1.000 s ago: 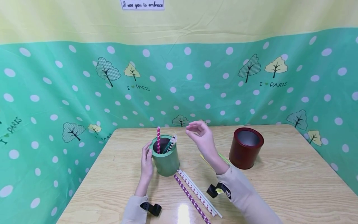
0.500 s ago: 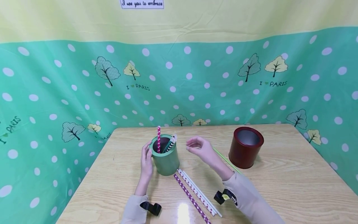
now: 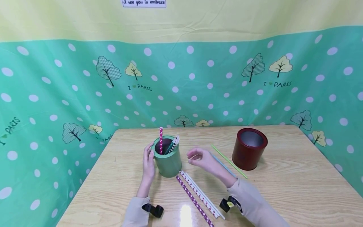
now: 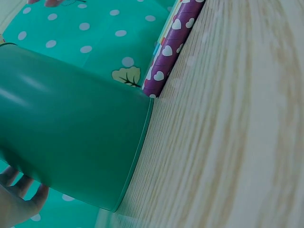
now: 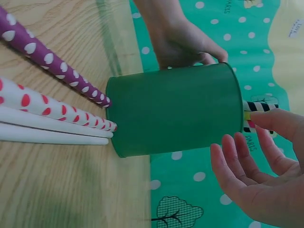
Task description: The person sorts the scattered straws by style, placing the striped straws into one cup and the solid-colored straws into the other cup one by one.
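Observation:
In the head view a green cylindrical can stands upright left of the table's middle. My left hand holds it at its left side, near the rim. A magenta paper straw with white dots and several patterned straws lean inside it. My right hand hovers just right of the can with loosely bent fingers. In the right wrist view its thumb and fingers are apart and hold nothing. A purple straw with white hearts, a red-dotted white straw and plain white straws lie in front.
A dark red can stands upright at the right. Between it and my right forearm lie a lime green straw and a blue straw, the latter partly behind the arm. A dotted curtain hangs behind the wooden table.
My right hand has come down from above the can's height to beside it. The lime and blue straws behind the arm show more now. My left hand and the green can have stayed put.

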Tool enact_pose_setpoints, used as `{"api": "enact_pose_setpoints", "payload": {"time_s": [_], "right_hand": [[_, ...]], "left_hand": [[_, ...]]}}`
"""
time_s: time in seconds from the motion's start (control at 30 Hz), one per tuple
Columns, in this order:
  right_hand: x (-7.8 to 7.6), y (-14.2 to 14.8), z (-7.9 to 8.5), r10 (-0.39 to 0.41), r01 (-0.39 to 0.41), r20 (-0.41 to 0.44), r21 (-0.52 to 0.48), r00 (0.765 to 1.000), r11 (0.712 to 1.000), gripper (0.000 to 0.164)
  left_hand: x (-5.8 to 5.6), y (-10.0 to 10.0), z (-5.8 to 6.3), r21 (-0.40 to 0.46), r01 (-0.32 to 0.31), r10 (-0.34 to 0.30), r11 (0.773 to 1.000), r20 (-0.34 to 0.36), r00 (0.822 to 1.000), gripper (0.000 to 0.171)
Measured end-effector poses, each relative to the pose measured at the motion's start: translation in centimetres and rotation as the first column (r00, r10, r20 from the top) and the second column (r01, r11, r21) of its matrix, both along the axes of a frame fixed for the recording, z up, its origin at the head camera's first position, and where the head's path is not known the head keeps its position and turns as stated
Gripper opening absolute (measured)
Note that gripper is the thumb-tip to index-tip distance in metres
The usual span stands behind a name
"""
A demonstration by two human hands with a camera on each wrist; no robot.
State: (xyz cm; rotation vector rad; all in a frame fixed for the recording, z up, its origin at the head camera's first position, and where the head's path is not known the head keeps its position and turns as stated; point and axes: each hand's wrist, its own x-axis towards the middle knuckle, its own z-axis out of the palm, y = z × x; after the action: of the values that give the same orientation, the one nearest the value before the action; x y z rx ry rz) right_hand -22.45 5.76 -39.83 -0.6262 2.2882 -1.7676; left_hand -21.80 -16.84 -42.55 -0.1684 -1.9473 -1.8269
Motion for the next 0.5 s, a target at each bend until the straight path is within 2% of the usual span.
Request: {"api": "enact_pose_setpoints", "payload": {"time_s": [0.3, 0.5], "right_hand": [[0.2, -0.2, -1.5, 0.11, -0.106, -0.044, 0.071, 0.993, 0.992, 0.024], [0.4, -0.4, -2.4, 0.172, -0.166, -0.035, 0.136, 0.985, 0.977, 0.023]], "left_hand": [[-0.1, -0.1, -0.1, -0.001, -0.006, 0.006, 1.0, 0.011, 1.0, 0.035], [-0.7, -0.5, -1.0, 0.019, 0.007, -0.007, 1.0, -0.002, 1.0, 0.035]]}}
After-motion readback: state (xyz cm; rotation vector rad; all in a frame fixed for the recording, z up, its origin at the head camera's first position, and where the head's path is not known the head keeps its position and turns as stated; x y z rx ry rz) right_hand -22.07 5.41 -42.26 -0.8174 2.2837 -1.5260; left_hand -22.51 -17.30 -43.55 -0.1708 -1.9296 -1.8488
